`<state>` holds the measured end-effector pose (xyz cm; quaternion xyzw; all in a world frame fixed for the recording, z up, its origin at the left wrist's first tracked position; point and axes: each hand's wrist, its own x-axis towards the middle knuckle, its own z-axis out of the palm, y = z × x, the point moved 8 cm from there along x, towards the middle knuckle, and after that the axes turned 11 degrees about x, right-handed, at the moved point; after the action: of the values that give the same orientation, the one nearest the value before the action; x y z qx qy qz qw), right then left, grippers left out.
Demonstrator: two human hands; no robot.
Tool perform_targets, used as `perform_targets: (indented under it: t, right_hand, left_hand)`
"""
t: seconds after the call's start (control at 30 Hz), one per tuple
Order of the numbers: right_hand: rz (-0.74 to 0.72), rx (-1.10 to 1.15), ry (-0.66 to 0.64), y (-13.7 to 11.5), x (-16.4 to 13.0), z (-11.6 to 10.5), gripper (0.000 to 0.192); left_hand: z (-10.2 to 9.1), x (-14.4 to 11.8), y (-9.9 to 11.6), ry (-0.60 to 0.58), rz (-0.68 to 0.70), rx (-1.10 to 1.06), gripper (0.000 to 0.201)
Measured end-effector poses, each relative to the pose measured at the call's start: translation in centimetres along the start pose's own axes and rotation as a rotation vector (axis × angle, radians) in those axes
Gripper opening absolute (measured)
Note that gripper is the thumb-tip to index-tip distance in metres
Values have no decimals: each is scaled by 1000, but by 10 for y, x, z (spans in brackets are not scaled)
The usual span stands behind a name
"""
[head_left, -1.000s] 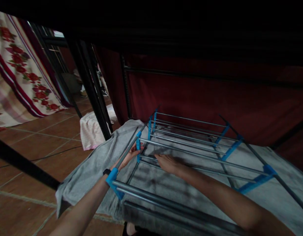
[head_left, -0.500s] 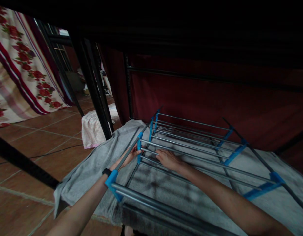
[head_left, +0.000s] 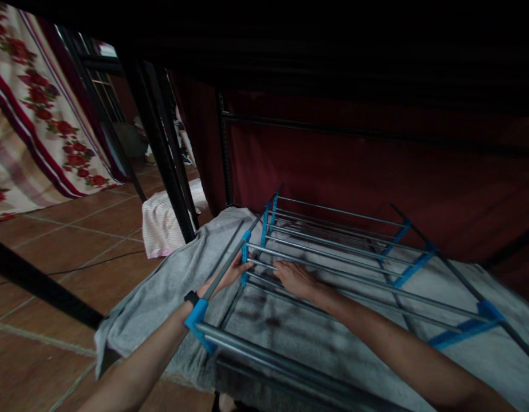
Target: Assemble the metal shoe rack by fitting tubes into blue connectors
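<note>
A rack of grey metal tubes (head_left: 333, 252) with blue plastic connectors stands on a grey blanket (head_left: 170, 286). My left hand (head_left: 233, 271), with a dark band at its wrist, reaches in from behind the left side pole. Its fingers are closed on a blue connector (head_left: 244, 262) where the cross tubes end. My right hand (head_left: 295, 279) grips a metal cross tube (head_left: 264, 264) just right of that connector, with its fingers curled over it. Blue corner brackets (head_left: 466, 332) join the tubes at the right side. The fingertips behind the connector are partly hidden.
Dark metal posts (head_left: 161, 149) frame this low space, with a dark surface overhead. Maroon cloth (head_left: 354, 171) hangs behind the rack. On the left are a tiled floor (head_left: 45, 269), a flowered curtain (head_left: 41, 109), a striped cloth (head_left: 161, 223) and a thin cable (head_left: 88, 265).
The near left connector and my left hand have shifted slightly right. The rack's right end also sits a little farther right. My right hand keeps nearly the same place on the tube.
</note>
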<state>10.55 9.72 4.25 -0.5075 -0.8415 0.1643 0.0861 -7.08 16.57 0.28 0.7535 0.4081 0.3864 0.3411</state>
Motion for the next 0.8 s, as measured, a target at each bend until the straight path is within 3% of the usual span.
perform_targets:
  t: [0.3,0.8]
  right_hand:
    - [15,1,-2,0,-2,2,29]
    - [-6,-4,-7,0,3,10,31]
  left_hand:
    - [7,-4,-6,59,-57,-22,12]
    - [8,-8,-2,75,-73,-73,20]
